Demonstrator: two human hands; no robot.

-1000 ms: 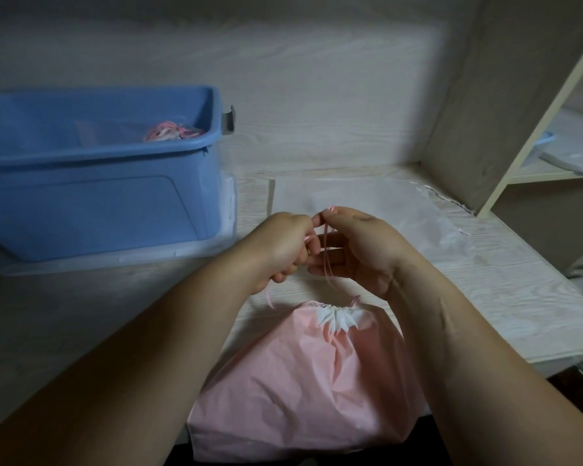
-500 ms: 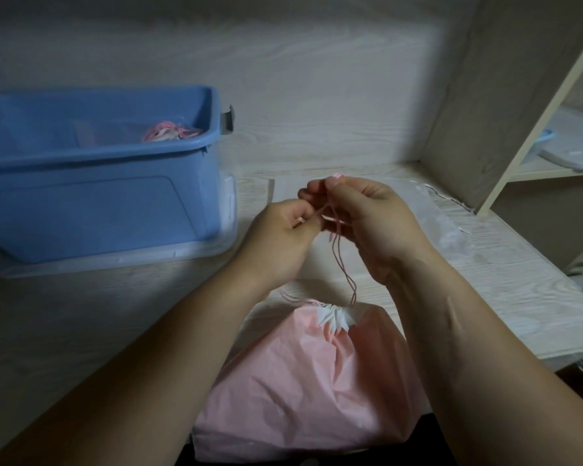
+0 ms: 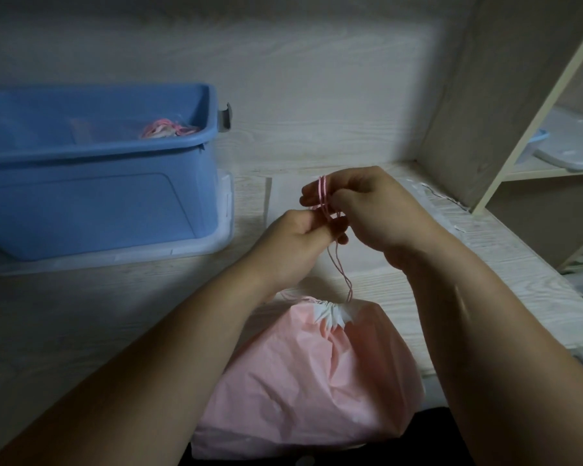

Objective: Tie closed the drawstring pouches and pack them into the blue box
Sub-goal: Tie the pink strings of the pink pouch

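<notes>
Blue box point(image 3: 95, 203) at 10 o'clock, pink cords showing inside. Pink pouch point(image 3: 317, 381) at 6 o'clock on desk point(image 3: 81, 331), neck gathered; looks light, soft, crinkly, so prob. best lifted by the neck. R hand point(image 3: 377, 210) has drawstring point(image 3: 323, 193) looped round its fingers; L hand point(image 3: 290, 243) pinches it. Thin, likely slippery: keep tension.

A wide strip of counter point(image 3: 132, 304) lay open between the blue box point(image 3: 91, 210) on the left and the upright shelf panel point(image 3: 468, 105) on the right, and the box's mouth was uncovered from above. The pink pouch point(image 3: 317, 381) filled the near edge, its cord point(image 3: 339, 269) strung up to the left hand point(image 3: 293, 240) and right hand point(image 3: 377, 210), barring the middle
</notes>
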